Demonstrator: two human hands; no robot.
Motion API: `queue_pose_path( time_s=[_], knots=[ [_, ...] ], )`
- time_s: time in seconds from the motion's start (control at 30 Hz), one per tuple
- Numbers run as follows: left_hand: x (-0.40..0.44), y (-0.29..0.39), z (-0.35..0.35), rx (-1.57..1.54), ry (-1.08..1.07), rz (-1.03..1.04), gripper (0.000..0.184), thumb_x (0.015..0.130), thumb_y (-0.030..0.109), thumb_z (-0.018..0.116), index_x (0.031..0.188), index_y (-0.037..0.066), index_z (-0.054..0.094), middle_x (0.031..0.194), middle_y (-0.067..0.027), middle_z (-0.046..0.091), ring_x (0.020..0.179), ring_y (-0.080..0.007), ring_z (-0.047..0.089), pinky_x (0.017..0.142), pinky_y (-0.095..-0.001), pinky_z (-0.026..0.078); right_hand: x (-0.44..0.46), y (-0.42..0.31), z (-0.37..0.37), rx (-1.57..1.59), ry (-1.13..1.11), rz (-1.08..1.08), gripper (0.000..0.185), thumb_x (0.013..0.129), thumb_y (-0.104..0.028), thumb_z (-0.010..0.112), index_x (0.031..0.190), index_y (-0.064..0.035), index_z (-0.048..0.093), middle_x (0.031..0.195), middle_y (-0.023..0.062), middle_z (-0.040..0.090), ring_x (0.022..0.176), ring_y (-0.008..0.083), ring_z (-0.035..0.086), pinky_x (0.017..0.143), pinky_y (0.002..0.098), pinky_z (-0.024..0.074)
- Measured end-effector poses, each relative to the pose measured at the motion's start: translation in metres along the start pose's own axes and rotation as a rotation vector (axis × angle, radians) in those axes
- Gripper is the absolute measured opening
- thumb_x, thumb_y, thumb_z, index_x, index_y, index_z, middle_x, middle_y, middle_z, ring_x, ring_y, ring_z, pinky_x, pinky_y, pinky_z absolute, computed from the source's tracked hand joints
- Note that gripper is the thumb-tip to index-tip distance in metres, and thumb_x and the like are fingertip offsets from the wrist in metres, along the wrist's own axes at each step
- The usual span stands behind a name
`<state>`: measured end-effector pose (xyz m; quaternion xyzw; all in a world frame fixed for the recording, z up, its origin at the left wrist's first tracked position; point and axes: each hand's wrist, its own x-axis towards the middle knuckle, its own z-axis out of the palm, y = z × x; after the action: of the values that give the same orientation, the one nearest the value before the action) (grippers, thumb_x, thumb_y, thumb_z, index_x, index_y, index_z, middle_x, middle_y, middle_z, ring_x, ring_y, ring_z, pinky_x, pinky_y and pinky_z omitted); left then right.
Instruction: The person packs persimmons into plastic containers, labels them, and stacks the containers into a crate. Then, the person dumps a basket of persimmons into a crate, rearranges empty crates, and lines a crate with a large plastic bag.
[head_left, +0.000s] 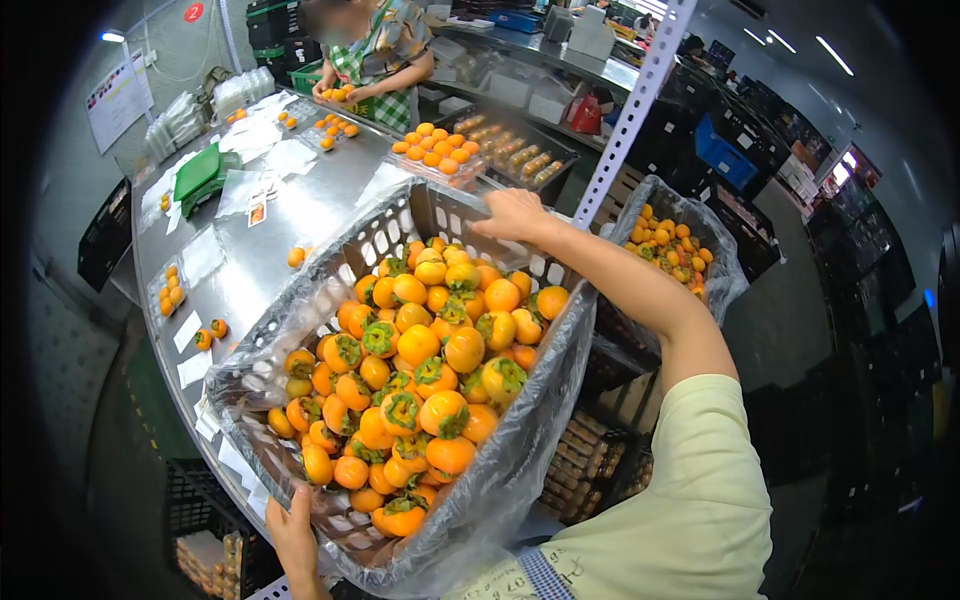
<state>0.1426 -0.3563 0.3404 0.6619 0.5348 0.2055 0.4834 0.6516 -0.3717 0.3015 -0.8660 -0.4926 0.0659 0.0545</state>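
A large crate (428, 215) lined with a clear plastic bag (540, 440) is heaped with orange persimmons (418, 345), many with green calyxes. It stands tilted at the near edge of the metal table (320, 200). My right hand (515, 215) grips the crate's far right rim, its fingers curled over the edge. At the near left corner, my left hand (292, 530) holds the rim with the thumb up; its other fingers are partly hidden under the crate.
Across the table, a person (385, 50) handles small fruit. A clear tray of persimmons (437, 150), a green scale (198, 172), and papers (205, 255) lie on the table. A white perforated post (635, 110) rises beside my right arm, near another lined crate (735, 245).
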Motion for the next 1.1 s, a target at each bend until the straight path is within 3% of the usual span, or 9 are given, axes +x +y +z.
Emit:
queue_pose_path(
  time_s=[0.07, 0.3, 0.37, 0.5, 0.6, 0.8, 0.9, 1.03, 1.1],
  knots=[
    [0.002, -0.009, -0.006, 0.203, 0.066, -0.001, 0.028, 0.079, 0.017, 0.061, 0.097, -0.005, 0.058, 0.089, -0.0091, 0.06, 0.081, -0.0194, 0.055, 0.073, -0.0319, 0.043, -0.004, 0.002, 0.003, 0.06, 0.057, -0.016, 0.048, 0.072, -0.042, 0.064, 0.091, 0.0021, 0.063, 0.095, 0.0211, 0.064, 0.092, 0.035, 0.061, 0.078, 0.0435, 0.0481],
    [-0.008, -0.036, 0.003, -0.387, 0.008, -0.02, 0.029, 0.075, 0.008, 0.053, 0.101, -0.004, 0.055, 0.091, -0.0057, 0.058, 0.08, -0.0137, 0.053, 0.072, -0.0267, 0.043, -0.036, 0.028, 0.007, 0.286, 0.135, -0.126, 0.041, 0.069, -0.037, 0.067, 0.089, -0.0013, 0.065, 0.092, 0.0231, 0.063, 0.089, 0.0349, 0.062, 0.077, 0.0408, 0.0478],
    [-0.022, -0.026, 0.008, -0.326, -0.046, 0.02, 0.026, 0.075, 0.007, 0.052, 0.099, -0.003, 0.057, 0.09, -0.0054, 0.058, 0.08, -0.0132, 0.053, 0.071, -0.0264, 0.043, -0.074, 0.049, 0.006, 0.335, 0.189, -0.089, 0.042, 0.068, -0.036, 0.07, 0.084, 0.0018, 0.062, 0.084, 0.0235, 0.062, 0.083, 0.035, 0.062, 0.072, 0.0414, 0.0463],
    [-0.02, -0.015, 0.01, -0.192, -0.084, 0.041, 0.023, 0.075, 0.006, 0.051, 0.093, -0.005, 0.058, 0.084, -0.0041, 0.06, 0.076, -0.012, 0.053, 0.07, -0.0264, 0.043, -0.155, 0.088, 0.008, 0.258, 0.119, 0.041, 0.037, 0.071, -0.029, 0.07, 0.088, 0.0029, 0.062, 0.076, 0.017, 0.062, 0.07, 0.0228, 0.058, 0.064, 0.0358, 0.0441],
    [-0.036, 0.002, 0.007, 0.014, -0.128, 0.018, 0.021, 0.075, 0.009, 0.055, 0.091, -0.005, 0.059, 0.081, -0.0056, 0.062, 0.073, -0.0122, 0.054, 0.066, -0.0279, 0.044, -0.186, 0.092, 0.014, 0.458, 0.193, 0.099, 0.039, 0.071, -0.03, 0.071, 0.072, 0.0034, 0.051, 0.06, 0.0132, 0.045, 0.057, 0.0218, 0.045, 0.055, 0.0381, 0.0369],
    [-0.079, -0.014, 0.026, -0.12, 0.166, 0.105, 0.02, 0.075, 0.004, 0.067, 0.082, 0.002, 0.049, 0.074, -0.0031, 0.058, 0.064, -0.0065, 0.05, 0.06, -0.0227, 0.043, -0.196, 0.107, 0.022, 0.767, 0.124, 0.047, 0.026, 0.073, -0.02, 0.07, 0.08, 0.0026, 0.059, 0.066, 0.005, 0.057, 0.061, 0.0113, 0.051, 0.057, 0.0307, 0.0416],
    [-0.105, 0.001, 0.025, 0.157, 0.103, -0.019, 0.021, 0.076, 0.004, 0.067, 0.083, 0.002, 0.048, 0.076, -0.0028, 0.057, 0.065, -0.0047, 0.048, 0.059, -0.022, 0.042, -0.199, 0.105, 0.025, 0.909, 0.065, 0.068, 0.02, 0.074, -0.013, 0.068, 0.085, 0.0027, 0.062, 0.075, 0.0028, 0.063, 0.065, 0.0088, 0.055, 0.061, 0.0263, 0.0449],
    [-0.1, 0.012, 0.033, 0.256, 0.152, 0.266, 0.025, 0.073, 0.003, 0.068, 0.084, -0.003, 0.046, 0.073, -0.0084, 0.058, 0.066, -0.0114, 0.05, 0.059, -0.0269, 0.042, -0.201, 0.1, 0.028, 0.881, 0.093, 0.098, 0.02, 0.074, -0.012, 0.068, 0.086, 0.0026, 0.062, 0.074, 0.0025, 0.062, 0.065, 0.008, 0.054, 0.061, 0.0256, 0.0443],
    [-0.101, 0.006, 0.036, 0.212, 0.205, 0.266, 0.023, 0.074, 0.003, 0.065, 0.086, -0.005, 0.048, 0.074, -0.0113, 0.058, 0.068, -0.0148, 0.053, 0.061, -0.0285, 0.043, -0.211, 0.096, 0.026, 0.877, 0.136, 0.075, 0.02, 0.074, -0.012, 0.068, 0.086, 0.0026, 0.062, 0.074, 0.0024, 0.062, 0.065, 0.0079, 0.054, 0.061, 0.0253, 0.0438]
  ],
)
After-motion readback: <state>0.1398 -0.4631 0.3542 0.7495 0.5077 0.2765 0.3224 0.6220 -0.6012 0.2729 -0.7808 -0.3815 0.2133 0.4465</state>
